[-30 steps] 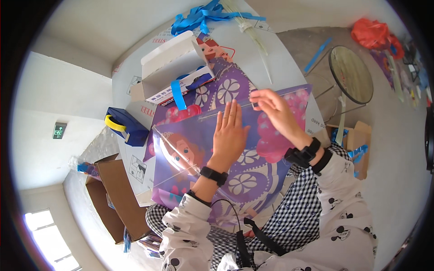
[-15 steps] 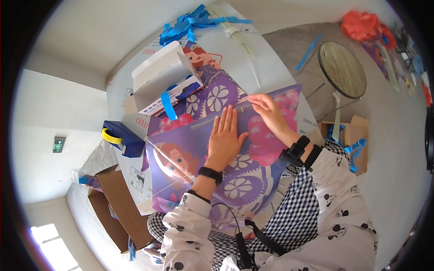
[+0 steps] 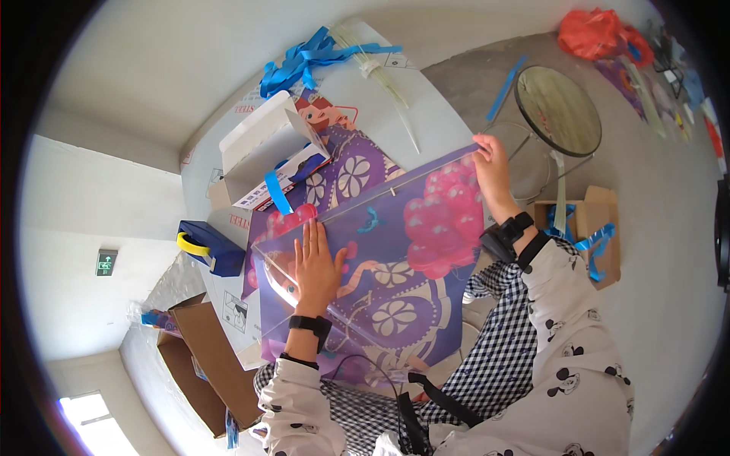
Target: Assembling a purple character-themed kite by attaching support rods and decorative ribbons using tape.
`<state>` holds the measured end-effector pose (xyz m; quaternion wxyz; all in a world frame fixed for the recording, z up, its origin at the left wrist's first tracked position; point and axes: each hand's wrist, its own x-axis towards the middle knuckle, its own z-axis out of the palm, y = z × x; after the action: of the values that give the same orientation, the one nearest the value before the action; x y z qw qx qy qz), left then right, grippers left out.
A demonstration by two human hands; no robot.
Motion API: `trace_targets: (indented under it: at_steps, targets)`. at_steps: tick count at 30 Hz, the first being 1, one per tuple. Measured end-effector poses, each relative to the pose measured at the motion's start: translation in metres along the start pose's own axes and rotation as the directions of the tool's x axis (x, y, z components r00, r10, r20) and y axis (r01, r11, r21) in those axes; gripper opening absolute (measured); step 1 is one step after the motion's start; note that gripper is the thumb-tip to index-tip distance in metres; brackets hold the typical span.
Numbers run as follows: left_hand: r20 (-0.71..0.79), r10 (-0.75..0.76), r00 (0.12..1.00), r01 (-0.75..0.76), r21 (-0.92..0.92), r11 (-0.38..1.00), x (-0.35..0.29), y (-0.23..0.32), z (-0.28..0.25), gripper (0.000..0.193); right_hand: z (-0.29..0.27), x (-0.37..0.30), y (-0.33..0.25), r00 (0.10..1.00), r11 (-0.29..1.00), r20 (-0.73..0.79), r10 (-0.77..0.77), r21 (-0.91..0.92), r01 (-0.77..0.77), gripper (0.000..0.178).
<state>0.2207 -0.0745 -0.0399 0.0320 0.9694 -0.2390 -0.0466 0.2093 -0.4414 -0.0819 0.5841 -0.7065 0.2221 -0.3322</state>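
Observation:
A purple printed sheet [image 3: 449,216] with pink balloons and flower shapes lies across the near part of the table and over my lap. Along its far edge runs a thin pale rod [image 3: 391,187]. My left hand [image 3: 316,270] presses flat on the sheet near the left end of that edge, fingers stretched out. At the far right corner, my right hand [image 3: 494,171] pinches the sheet's edge between thumb and fingers. A small blue scrap [image 3: 370,220] shows at the middle of the sheet. Beyond the edge lies another purple printed sheet [image 3: 354,175].
An open white box [image 3: 262,171] with a blue strip over its side stands at the far left. Near it are a blue tape dispenser [image 3: 217,251], blue ribbons [image 3: 300,64] and thin pale rods [image 3: 370,67]. Cardboard boxes [image 3: 220,365] and a round stool [image 3: 559,110] flank the table.
My right hand has slid right along the far edge to the corner and grips it. My left hand has moved left over the sheet. The blue scrap has come into sight.

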Motion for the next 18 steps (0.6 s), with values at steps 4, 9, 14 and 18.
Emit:
trace_targets:
  at_steps: [4, 9, 14, 18]
  targets:
    - [-0.04, 0.142, 0.989, -0.143, -0.012, 0.99, 0.009, 0.04, -0.008, 0.072, 0.008, -0.017, -0.026, 0.809, 0.794, 0.406, -0.425, -0.262, 0.549, 0.033]
    - [-0.043, 0.256, 0.966, -0.259, -0.086, 0.962, 0.031, 0.076, -0.003, 0.072, 0.025, -0.057, -0.043, 0.486, 0.463, 0.776, -0.401, -0.286, 0.839, 0.037]
    - [-0.027, 0.263, 0.964, -0.264, -0.04, 0.964, 0.032, 0.072, 0.006, 0.07, 0.002, -0.049, -0.032, 0.501, 0.434, 0.808, -0.311, -0.348, 0.831, 0.045]
    - [-0.02, 0.164, 0.986, -0.165, -0.05, 0.985, 0.02, 0.038, 0.0, 0.065, -0.031, -0.021, -0.039, 0.573, 0.469, 0.791, -0.216, -0.43, 0.771, 0.038]
